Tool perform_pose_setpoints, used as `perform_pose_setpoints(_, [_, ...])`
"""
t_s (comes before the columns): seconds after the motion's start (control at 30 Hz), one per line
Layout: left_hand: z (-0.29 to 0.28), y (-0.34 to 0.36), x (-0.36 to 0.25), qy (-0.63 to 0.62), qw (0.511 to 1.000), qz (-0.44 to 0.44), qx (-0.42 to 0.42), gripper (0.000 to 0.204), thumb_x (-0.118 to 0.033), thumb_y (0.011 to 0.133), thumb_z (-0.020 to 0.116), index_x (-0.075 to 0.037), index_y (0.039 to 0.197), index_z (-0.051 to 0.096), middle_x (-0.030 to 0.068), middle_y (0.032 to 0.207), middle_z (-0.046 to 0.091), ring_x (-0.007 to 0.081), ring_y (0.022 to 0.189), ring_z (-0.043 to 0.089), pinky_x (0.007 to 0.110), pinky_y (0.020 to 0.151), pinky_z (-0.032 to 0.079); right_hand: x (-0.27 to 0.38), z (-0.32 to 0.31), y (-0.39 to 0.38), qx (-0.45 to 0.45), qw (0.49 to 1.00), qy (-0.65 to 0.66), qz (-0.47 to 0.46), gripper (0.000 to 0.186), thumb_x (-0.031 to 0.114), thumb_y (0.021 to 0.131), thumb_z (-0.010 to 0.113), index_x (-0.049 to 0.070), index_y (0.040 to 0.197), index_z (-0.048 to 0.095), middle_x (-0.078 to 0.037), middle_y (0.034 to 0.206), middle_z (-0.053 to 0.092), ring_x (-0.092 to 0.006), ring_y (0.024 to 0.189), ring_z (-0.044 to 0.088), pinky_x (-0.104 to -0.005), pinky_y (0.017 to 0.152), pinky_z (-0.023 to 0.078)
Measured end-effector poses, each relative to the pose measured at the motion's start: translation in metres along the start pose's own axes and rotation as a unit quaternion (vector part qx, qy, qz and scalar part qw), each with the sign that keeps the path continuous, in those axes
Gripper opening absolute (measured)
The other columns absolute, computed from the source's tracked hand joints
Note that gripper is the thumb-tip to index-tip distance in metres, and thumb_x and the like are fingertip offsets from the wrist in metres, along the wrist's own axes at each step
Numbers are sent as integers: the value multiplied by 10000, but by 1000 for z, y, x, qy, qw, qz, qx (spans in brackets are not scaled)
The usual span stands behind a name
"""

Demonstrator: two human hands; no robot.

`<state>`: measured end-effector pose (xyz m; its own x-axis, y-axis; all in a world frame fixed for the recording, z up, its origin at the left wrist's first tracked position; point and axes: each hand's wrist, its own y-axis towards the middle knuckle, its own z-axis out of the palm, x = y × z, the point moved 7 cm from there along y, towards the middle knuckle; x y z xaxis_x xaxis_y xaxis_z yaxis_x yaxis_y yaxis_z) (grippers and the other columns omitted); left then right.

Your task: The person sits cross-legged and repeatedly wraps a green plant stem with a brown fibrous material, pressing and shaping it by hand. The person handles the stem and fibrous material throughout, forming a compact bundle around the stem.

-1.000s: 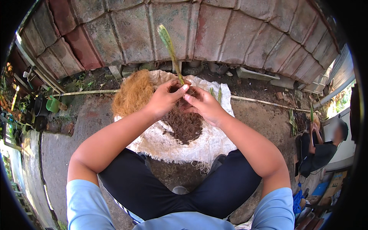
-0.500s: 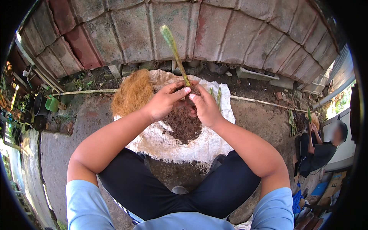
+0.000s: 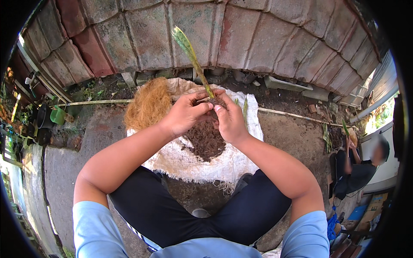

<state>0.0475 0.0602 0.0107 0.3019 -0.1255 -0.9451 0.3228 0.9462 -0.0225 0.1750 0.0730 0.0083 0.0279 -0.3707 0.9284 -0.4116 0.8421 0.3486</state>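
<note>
Between my hands stands a long green leaf cutting, its top leaning to the left and away from me. A clump of dark soil wraps its base. My left hand is curled round the left side of the clump, its thumb pressed on the front. My right hand cups the right side, thumb against the soil. Below them a heap of dark soil lies on a white woven sack. Brown fibre is piled on the sack's left part. More green cuttings lie right of my hands.
Roof tiles fill the far side above a thin pole on the ground. A green container stands at the left. At the right a person sits holding a green leaf. Concrete floor surrounds the sack.
The cutting's top has tilted a little further left. My right thumb and fingers have shifted on the soil clump, which shows more between my hands.
</note>
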Motion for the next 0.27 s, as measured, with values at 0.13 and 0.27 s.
perform_pose_setpoints(0.13, [-7,0,5,10,1000,-6,-7,389,-64,1014,580,78,1368,503,108,1237,605,199,1145,635,377,981,575,3,4,0,-2,996,56,70,338,177,1014,476,16,1305,538,-54,1077,661,-113,872,615,-295,794,523])
perform_pose_setpoints(0.27, [1,-1,-2,-4,1000,-16,6,400,-73,1012,597,51,1382,510,78,1254,599,193,1172,619,370,985,566,-15,-3,-1,17,981,124,148,353,210,1009,486,88,1335,545,-43,1120,655,-104,943,617,-274,839,523])
